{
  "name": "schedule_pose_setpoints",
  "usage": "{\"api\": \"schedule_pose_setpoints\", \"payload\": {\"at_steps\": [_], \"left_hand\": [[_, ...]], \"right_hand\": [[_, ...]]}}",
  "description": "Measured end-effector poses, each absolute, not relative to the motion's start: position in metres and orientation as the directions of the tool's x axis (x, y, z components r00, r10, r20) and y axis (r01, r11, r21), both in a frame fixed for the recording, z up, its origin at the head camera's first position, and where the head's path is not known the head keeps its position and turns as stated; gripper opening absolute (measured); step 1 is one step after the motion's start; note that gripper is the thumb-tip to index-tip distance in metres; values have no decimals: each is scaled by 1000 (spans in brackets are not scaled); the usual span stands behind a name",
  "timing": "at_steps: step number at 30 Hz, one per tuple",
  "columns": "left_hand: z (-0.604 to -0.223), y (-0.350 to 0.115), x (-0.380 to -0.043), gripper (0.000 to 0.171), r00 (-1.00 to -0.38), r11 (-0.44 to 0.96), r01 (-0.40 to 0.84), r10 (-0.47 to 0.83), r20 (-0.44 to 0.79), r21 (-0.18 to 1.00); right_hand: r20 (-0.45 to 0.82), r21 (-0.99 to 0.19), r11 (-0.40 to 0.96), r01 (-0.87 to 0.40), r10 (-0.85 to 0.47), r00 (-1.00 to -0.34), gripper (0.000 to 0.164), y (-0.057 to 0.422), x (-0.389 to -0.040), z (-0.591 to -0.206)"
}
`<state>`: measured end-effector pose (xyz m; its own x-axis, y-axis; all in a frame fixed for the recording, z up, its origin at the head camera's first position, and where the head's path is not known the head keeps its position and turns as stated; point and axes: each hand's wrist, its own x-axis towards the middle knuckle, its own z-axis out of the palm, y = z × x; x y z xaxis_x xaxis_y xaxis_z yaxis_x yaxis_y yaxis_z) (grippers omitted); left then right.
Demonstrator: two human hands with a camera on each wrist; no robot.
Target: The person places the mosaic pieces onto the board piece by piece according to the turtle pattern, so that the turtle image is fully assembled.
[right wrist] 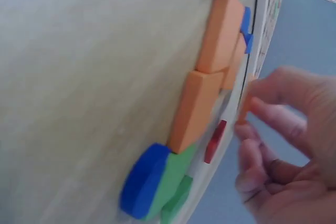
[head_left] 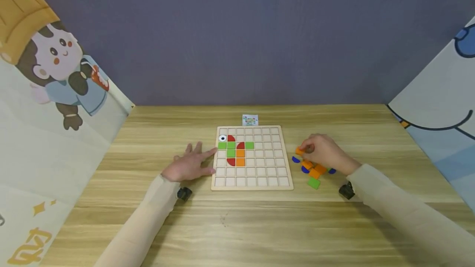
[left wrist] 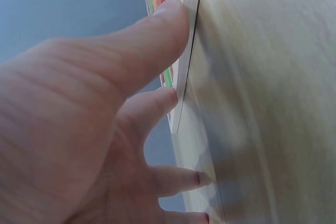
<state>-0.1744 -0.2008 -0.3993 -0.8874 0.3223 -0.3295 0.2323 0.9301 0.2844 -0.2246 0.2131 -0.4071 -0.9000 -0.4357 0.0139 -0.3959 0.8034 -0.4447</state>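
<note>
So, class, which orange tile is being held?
The orange tile pinched by the right hand. The other orange tiles lie either in the board or in the loose pile to its right.

One card (head_left: 250, 119), one board (head_left: 262, 162) with ten pieces (head_left: 240, 162)

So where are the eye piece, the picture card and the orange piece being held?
Eye piece (head_left: 222, 138): head view, its dark centre.
Picture card (head_left: 250, 120): head view, middle of its printed face.
Held orange piece (head_left: 298, 151): head view, its uncovered part.
</note>
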Motion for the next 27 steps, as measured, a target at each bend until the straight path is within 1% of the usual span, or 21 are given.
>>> {"api": "schedule_pose_setpoints", "payload": {"at_steps": [3,9,15,18,21,25,27], "left_hand": [[-399,-201,-175,73,-887,930,233,322,-330,283],[-400,-202,-175,73,-886,931,235,324,-333,281],[-400,-202,-176,73,-884,930,231,324,-336,287],[-400,-202,-176,73,-885,930,228,322,-337,288],[-399,-202,-176,73,-883,928,233,327,-336,291],[-400,-202,-177,74,-881,925,236,334,-336,299],[-401,-203,-177,74,-881,924,236,334,-334,300]], "right_hand": [[60,-470,772,-427,-454,-889,16,207,-224,-405],[164,-467,668,-579,-579,-799,13,177,-224,-404],[155,-504,570,-649,-679,-717,9,133,-227,-403],[148,-488,537,-688,-725,-672,9,113,-231,-404],[123,-488,543,-683,-732,-670,9,99,-234,-406],[76,-500,592,-632,-697,-713,9,90,-236,-407],[68,-502,601,-622,-690,-721,9,87,-237,-407]]}}
